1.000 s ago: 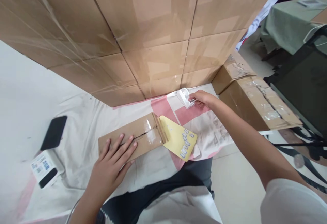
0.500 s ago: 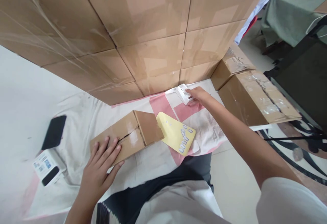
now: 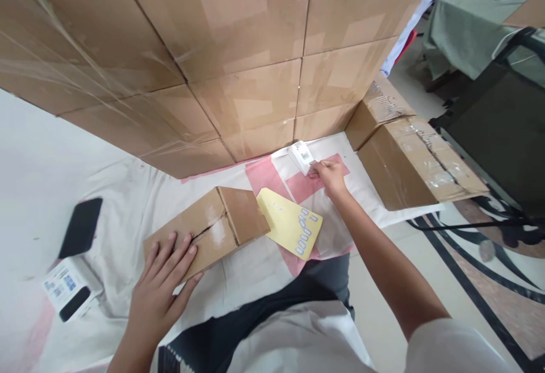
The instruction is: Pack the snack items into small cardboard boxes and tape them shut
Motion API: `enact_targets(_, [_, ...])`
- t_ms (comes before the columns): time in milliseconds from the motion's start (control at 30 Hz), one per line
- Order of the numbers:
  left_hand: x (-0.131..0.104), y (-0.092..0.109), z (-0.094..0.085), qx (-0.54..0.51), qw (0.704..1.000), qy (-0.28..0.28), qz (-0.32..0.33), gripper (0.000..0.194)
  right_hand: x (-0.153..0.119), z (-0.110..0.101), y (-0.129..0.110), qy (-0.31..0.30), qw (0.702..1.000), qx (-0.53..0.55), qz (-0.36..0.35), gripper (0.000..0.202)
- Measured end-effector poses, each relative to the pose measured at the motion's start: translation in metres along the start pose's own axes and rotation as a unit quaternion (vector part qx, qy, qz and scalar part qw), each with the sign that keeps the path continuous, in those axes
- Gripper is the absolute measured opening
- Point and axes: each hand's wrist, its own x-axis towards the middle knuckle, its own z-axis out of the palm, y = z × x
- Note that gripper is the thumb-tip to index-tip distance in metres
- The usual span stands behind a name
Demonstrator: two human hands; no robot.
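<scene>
My left hand point(image 3: 164, 276) lies flat on a small cardboard box point(image 3: 221, 219), fingers spread over its top. A dark crack runs along the box's top seam beside a pale scuffed patch. My right hand point(image 3: 330, 175) is closed in a pinch at the near end of a small white holder point(image 3: 300, 156) shaped like a tape dispenser. What the fingertips pinch is too small to make out. Between the hands, partly behind the small box, lies a yellow sheet point(image 3: 283, 222) with several small pale stickers on it.
Large taped cartons point(image 3: 251, 95) form a wall at the back. Two more boxes point(image 3: 409, 163) stand at the right. A black phone point(image 3: 80, 226) and a white labelled box point(image 3: 70, 288) lie at the left on the cloth point(image 3: 238, 282). A dark chair point(image 3: 498, 117) stands far right.
My right hand has slid off the top of the white holder to its near end, and its fingers now pinch there. My left hand stays on the box. The view has shifted slightly.
</scene>
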Motion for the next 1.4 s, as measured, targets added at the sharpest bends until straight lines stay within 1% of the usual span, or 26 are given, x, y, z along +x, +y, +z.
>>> enact_targets(133, [0.002,0.002,-0.001,0.005,1.0,-0.003,0.005,0.077,-0.008,0.002,0.018,0.018,0.998,0.042,-0.037,0.042])
enact_targets(233, [0.002,0.001,-0.001,0.004,1.0,-0.005,0.008,0.077,-0.012,0.002,0.024,0.019,0.996,0.072,-0.05,0.042])
enact_targets(333, [-0.001,0.0,-0.001,0.003,1.0,-0.01,0.001,0.079,-0.013,0.0,0.02,0.015,0.994,0.093,-0.051,0.036])
enact_targets(533, [-0.002,-0.001,-0.003,-0.002,1.0,-0.008,0.001,0.082,-0.007,-0.003,0.002,0.024,0.994,0.103,-0.04,0.017])
enact_targets(600, [0.0,-0.001,-0.003,0.001,1.0,-0.009,0.001,0.082,-0.007,-0.002,0.001,0.03,0.993,0.105,-0.037,0.021])
enact_targets(733, [0.005,0.0,-0.002,0.018,1.0,0.0,0.018,0.078,-0.008,0.0,0.006,0.044,0.991,0.122,-0.042,0.047])
enact_targets(833, [0.009,0.002,-0.001,0.026,0.999,0.006,0.028,0.076,-0.008,0.003,0.014,0.05,0.988,0.139,-0.055,0.056])
enact_targets(1033, [0.011,0.003,-0.001,0.026,0.999,0.002,0.029,0.078,-0.01,0.007,0.026,0.059,0.98,0.163,-0.095,0.059])
enact_targets(1233, [0.013,0.003,0.0,0.023,0.999,-0.005,0.03,0.079,-0.014,0.006,0.032,0.039,0.972,0.174,-0.15,0.06])
enact_targets(1400, [0.017,0.004,0.0,0.031,0.999,-0.02,0.038,0.077,-0.015,0.006,0.035,0.045,0.971,0.171,-0.159,0.06])
